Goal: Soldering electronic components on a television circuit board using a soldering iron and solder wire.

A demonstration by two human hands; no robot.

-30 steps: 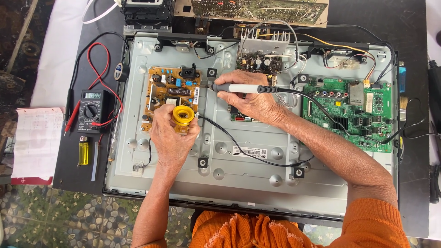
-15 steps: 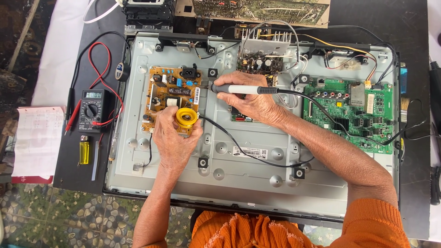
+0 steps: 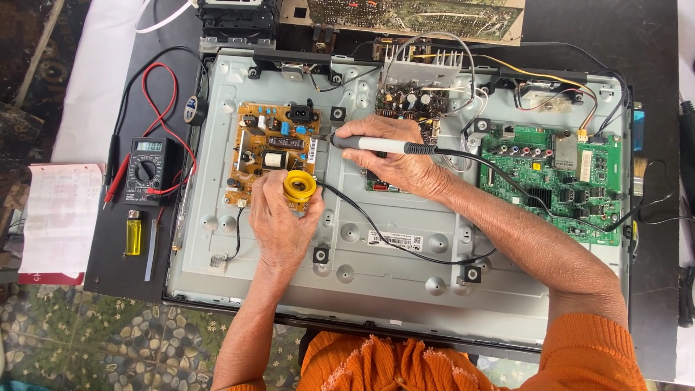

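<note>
My right hand [image 3: 394, 156] grips a soldering iron [image 3: 376, 145] with a white and black handle, its tip pointing left at the edge of a yellow-brown power board [image 3: 268, 148]. A black cord runs from the handle to the right. My left hand [image 3: 279, 221] holds a small round yellow tin [image 3: 297, 186] at the board's lower right corner. Both hands rest over the grey metal back panel [image 3: 405, 282] of an opened flat screen.
A green circuit board [image 3: 557, 177] sits at the panel's right, a finned board [image 3: 416, 90] at the top middle. Left of the panel lie a multimeter [image 3: 146, 170] with red and black leads, a yellow lighter [image 3: 134, 235] and a paper pad [image 3: 58, 217].
My left hand with the yellow tin has shifted very slightly on the board's corner. The right hand and soldering iron stay in the same place.
</note>
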